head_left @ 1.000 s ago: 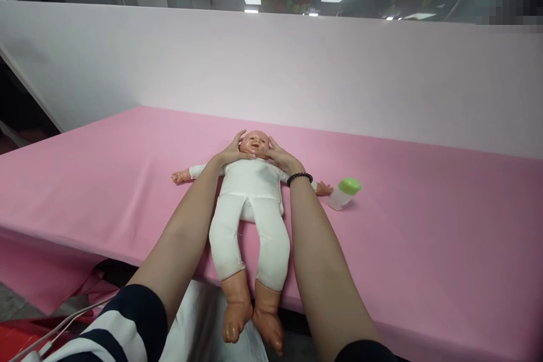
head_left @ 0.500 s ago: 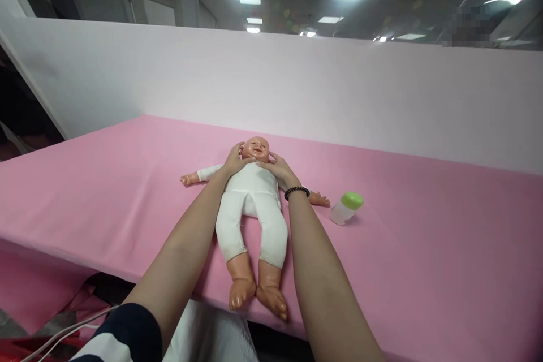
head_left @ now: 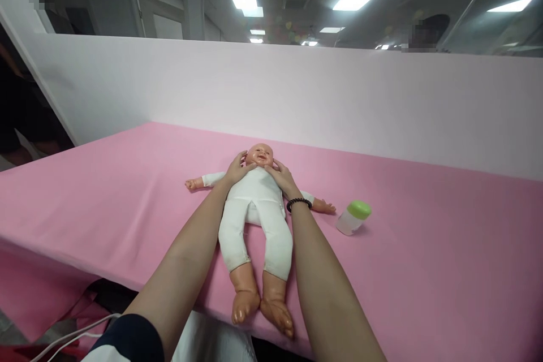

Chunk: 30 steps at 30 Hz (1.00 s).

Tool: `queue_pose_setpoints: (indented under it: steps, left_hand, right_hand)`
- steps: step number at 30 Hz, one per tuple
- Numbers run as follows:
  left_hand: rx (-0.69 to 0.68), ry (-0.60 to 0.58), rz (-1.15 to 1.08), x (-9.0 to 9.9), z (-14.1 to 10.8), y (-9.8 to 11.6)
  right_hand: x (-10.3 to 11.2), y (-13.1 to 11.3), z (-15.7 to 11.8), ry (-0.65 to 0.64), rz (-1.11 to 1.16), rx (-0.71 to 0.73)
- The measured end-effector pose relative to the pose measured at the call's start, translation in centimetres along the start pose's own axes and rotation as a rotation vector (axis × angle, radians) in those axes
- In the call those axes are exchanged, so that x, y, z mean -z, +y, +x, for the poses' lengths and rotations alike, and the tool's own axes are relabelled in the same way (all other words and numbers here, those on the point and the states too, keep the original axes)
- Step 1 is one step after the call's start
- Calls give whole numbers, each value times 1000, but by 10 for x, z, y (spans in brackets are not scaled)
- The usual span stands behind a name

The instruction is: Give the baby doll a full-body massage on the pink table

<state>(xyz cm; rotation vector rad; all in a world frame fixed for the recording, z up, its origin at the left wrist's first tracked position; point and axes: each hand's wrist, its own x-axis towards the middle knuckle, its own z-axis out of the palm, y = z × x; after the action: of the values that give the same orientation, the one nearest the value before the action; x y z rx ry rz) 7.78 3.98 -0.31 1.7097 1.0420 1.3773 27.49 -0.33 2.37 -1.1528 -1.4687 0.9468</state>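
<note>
A baby doll [head_left: 258, 188] with a white cloth body lies face up on the pink-covered table [head_left: 407, 260], its feet toward me. My left hand [head_left: 238, 169] lies on the doll's shoulder at one side of the neck, thumb on the upper chest and fingers spread beside the head. On the opposite shoulder rests my right hand [head_left: 281, 176], its fingers also apart; a dark beaded bracelet circles that wrist. The undersides of both hands are hidden. Beyond the doll's outstretched right-side hand stands a small translucent bottle [head_left: 348, 223] with a green cap.
A white partition [head_left: 322, 96] with glass above it rises behind the table. White cables [head_left: 80, 329] hang at the lower left, below the table's front edge. Part of a person in dark clothes [head_left: 21, 102] shows at the far left.
My view has tilted up slightly, so everything sits lower in the picture. Both hands stay at the doll's shoulders, with the thumbs slightly farther apart.
</note>
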Motion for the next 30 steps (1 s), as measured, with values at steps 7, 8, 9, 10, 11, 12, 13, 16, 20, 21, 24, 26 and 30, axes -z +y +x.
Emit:
queue_pose_setpoints:
  steps: [7,8,9,10,11,12,13,16,20,21,24,26,30]
  left_hand:
    - [-82,157,217,1,-27,12]
    - [-91,159,249,2,-35,15]
    - [-89,142,283,3,-44,19]
    - [-74,142,311,5,-53,23]
    - [-42,124,340,7,-63,27]
    - [4,122,373,9,-74,31]
    - [38,119,400,11,-87,36]
    - [127,74,475,18,-133,55]
    - [168,-3,791,23,-200,84]
    - [149,-10,887,22,-214,90]
    - [130,-3,1049,18,-241,101]
    - [142,-18,1023,14,-248,105]
    - [217,205,658,6,-252,135]
  right_hand:
    - [0,9,-4,126,-250,113]
    - [1,13,-4,163,-286,122]
    - [2,17,-4,209,-328,150]
    - [3,21,-3,249,-365,175]
    - [4,25,-2,285,-391,181]
    - [4,28,-2,311,-415,185]
    - [5,30,-3,330,-441,197]
    - [11,32,-12,311,-508,197]
    - [23,29,-28,141,-631,178]
    - [25,29,-30,110,-659,177]
    - [32,28,-34,40,-727,198]
    - [36,28,-35,5,-745,225]
    - [42,29,-38,-23,-688,272]
